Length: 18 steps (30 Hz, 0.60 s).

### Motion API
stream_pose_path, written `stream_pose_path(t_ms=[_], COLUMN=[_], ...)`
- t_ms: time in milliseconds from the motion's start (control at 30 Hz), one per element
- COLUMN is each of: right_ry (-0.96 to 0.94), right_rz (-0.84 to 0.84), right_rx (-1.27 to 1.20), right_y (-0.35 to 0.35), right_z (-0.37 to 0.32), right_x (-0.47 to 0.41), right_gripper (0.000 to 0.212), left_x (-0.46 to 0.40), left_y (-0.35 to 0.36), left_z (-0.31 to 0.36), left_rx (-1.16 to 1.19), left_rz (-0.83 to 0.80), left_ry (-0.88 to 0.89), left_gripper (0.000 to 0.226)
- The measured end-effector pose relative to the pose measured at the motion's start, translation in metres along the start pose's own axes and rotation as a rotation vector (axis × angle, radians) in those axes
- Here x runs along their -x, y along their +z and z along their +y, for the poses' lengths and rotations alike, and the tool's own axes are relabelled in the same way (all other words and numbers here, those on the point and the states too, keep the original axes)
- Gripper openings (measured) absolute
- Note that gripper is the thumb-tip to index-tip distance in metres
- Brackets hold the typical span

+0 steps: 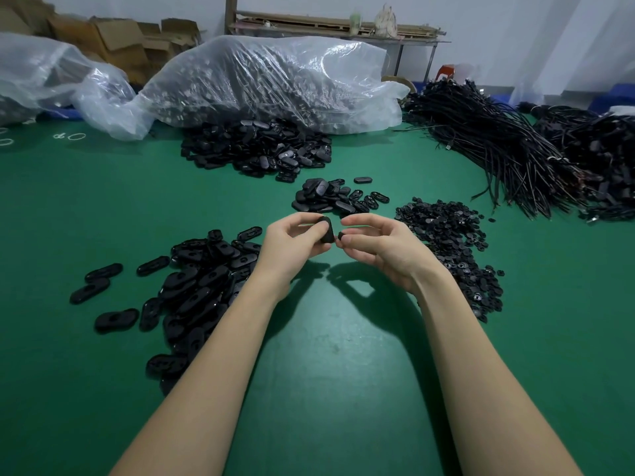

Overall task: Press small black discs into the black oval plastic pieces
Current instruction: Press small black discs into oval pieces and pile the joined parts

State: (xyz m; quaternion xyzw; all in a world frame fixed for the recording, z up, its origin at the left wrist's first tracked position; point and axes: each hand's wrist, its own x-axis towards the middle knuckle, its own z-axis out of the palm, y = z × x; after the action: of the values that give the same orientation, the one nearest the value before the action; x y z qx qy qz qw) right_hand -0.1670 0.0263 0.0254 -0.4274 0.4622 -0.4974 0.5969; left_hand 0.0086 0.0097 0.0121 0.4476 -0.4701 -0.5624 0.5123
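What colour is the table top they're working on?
Green: the table top shows plainly in the head view.

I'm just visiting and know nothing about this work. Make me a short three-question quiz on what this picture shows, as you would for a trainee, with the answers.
1. True or false: the left hand holds a black oval piece.
2. What does the right hand pinch? A) a cable B) a small disc C) nothing
3. On which side of the green table does the pile of small discs lie, the person's left or right?

Key
1. True; its fingers are curled round the piece.
2. B; the disc sits at the fingertips, next to the oval piece, not yet pressed in.
3. Right; the pile of oval pieces lies on the left.
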Motion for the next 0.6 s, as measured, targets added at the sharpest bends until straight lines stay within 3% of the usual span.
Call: stream_pose_path(t_ms=[133, 600], right_ry=[-0.004, -0.147], right_rz=[0.039, 0.154], right_rx=[0.014, 0.296], right_y=[0.003, 0.007], right_z=[-0.003, -0.014], right_x=[0.000, -0.001], right_gripper=[0.025, 0.035], left_x=[-0.001, -0.001], left_y=[-0.002, -0.006], left_z=[-0.002, -0.003], left_rx=[-0.118, -0.015], left_rz=[0.014, -0.108], left_ry=[0.043, 0.112], left_gripper=[0.008, 0.023])
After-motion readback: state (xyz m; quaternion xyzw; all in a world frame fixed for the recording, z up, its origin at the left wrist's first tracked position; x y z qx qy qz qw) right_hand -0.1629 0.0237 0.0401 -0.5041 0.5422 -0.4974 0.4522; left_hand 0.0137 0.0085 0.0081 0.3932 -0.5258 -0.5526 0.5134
